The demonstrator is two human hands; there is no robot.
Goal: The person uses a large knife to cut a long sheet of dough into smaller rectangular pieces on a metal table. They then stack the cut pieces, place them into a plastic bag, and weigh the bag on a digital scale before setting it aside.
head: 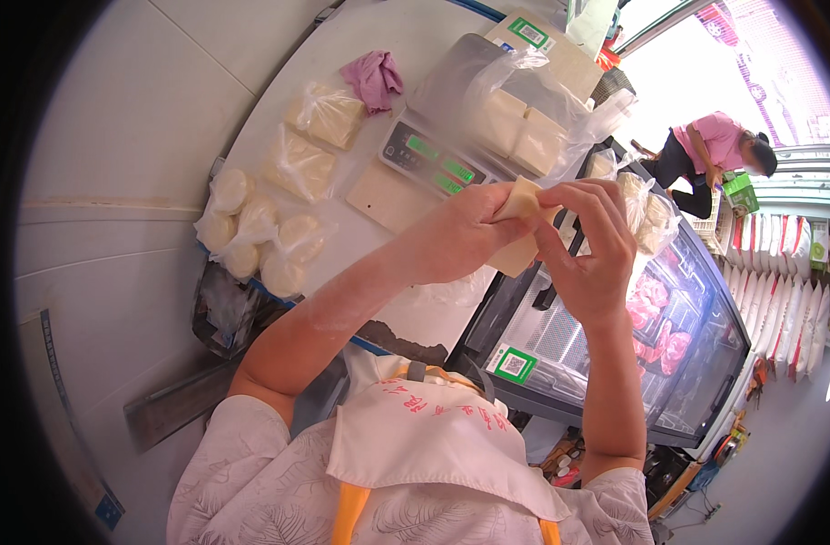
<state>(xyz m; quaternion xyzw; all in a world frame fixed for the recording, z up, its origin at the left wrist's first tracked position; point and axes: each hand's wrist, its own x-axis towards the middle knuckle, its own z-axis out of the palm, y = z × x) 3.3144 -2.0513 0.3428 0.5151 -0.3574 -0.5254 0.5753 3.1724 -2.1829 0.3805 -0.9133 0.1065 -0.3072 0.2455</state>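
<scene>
Between my fingers is a pale, thin piece of dough sheet (522, 197), folded or curled at its top. My left hand (466, 231) grips it from the left side. Thumb and fingertips of my right hand (592, 252) pinch its right edge. Another flat pale piece (512, 256) hangs just below my left fingers; whether the two are joined is hidden. Beyond my hands, a clear plastic bag (558, 88) surrounds stacked square dough sheets (524, 133) on the digital scale (435, 160), whose green display is lit.
Left on the white table (360, 225) lie bagged square stacks (299, 163), bagged round stacks (251, 218) and a pink cloth (374, 80). A clear-topped display case (701, 368) stands right, with more bags (653, 218) on it. A person (711, 146) sits beyond.
</scene>
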